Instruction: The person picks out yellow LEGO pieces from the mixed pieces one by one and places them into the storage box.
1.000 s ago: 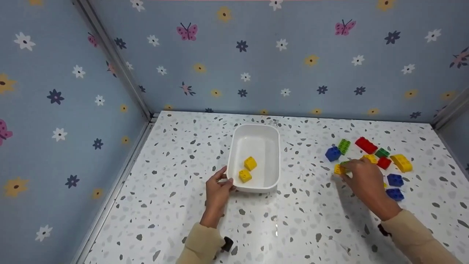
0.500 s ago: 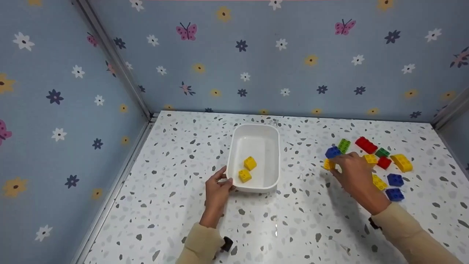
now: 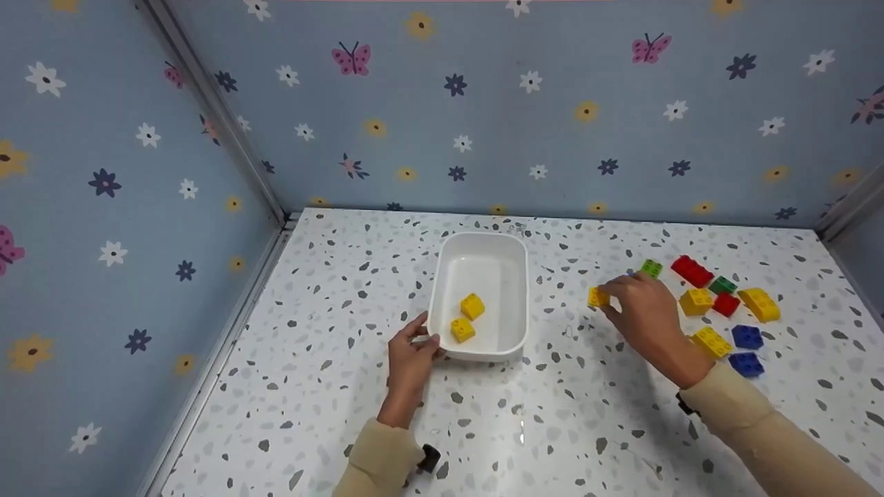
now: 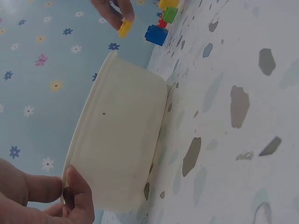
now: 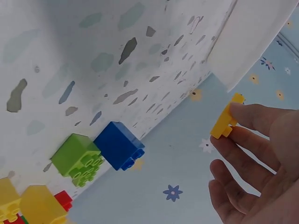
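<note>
Speckled tabletop (image 3: 483, 435) ran pale under everything. Nearest, left hand (image 3: 412, 359) was clamped on the near left corner of a white tray (image 3: 494, 276), pinching its rim; neither had visibly shifted over the last second. Two small yellow bricks (image 3: 472, 306) lay in the tray's near half, same spots as before. Main change off to the right: right hand (image 3: 646, 314), thumb and fingertips pinched on a thin-looking yellow brick (image 3: 598, 297), had swung left and slightly farther back. A second earlier that brick was at the left edge of the loose spread; now it hung clear of the surface, between spread and tray, nearer the tray but not over it. Judged it picked out and parted from the rest, tray count unchanged at two. Hand's shift had also bared a long yellow brick (image 3: 711, 343) just beside two blue bricks (image 3: 747, 364). Another blue brick (image 5: 117, 145), hidden from the head camera, showed in the right wrist view next to a light green brick (image 5: 77, 156). Farther back: dark green brick (image 3: 724, 285), long red brick (image 3: 692, 271), and behind all, flowered wall (image 3: 525, 152).
</note>
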`<state>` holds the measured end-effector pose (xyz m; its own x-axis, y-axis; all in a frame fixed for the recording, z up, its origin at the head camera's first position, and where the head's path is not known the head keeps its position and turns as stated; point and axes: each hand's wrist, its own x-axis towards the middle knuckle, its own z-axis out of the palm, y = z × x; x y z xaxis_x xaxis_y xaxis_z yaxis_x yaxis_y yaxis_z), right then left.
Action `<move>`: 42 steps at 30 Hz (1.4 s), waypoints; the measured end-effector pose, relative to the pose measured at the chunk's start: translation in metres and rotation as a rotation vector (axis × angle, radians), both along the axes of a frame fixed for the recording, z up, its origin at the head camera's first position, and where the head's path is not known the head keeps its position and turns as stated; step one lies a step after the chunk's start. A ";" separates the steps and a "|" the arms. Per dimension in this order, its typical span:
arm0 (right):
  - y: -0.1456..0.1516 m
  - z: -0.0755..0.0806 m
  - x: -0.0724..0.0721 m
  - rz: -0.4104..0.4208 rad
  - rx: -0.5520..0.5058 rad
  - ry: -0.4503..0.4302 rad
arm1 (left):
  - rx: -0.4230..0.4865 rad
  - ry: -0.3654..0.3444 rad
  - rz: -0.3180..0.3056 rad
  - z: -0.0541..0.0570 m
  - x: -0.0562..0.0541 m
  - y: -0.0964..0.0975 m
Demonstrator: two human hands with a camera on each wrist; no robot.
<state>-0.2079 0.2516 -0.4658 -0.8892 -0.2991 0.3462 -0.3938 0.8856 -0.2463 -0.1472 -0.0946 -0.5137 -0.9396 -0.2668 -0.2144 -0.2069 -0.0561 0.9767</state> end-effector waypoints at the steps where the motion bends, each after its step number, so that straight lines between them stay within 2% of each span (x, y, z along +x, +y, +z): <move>1: -0.002 0.001 -0.001 0.005 -0.003 0.004 | -0.001 0.001 -0.001 0.000 0.000 0.000; 7: -0.013 0.003 -0.005 0.042 -0.010 0.046 | -0.014 -0.006 -0.003 0.001 -0.001 0.001; 14: -0.023 0.004 -0.008 0.044 -0.015 0.034 | -0.005 -0.015 0.003 0.001 -0.001 0.001; 21: -0.035 0.006 -0.012 0.065 0.006 0.078 | -0.004 -0.016 0.007 0.001 -0.001 0.001; 28: -0.048 0.009 -0.015 0.070 0.009 0.060 | -0.002 -0.017 0.011 0.001 -0.001 0.001; 36: -0.063 0.010 -0.020 0.098 0.024 0.089 | 0.007 0.019 0.003 0.000 0.000 0.000; 42: -0.074 0.011 -0.022 0.100 0.021 0.070 | -0.007 0.001 0.004 0.000 0.000 0.000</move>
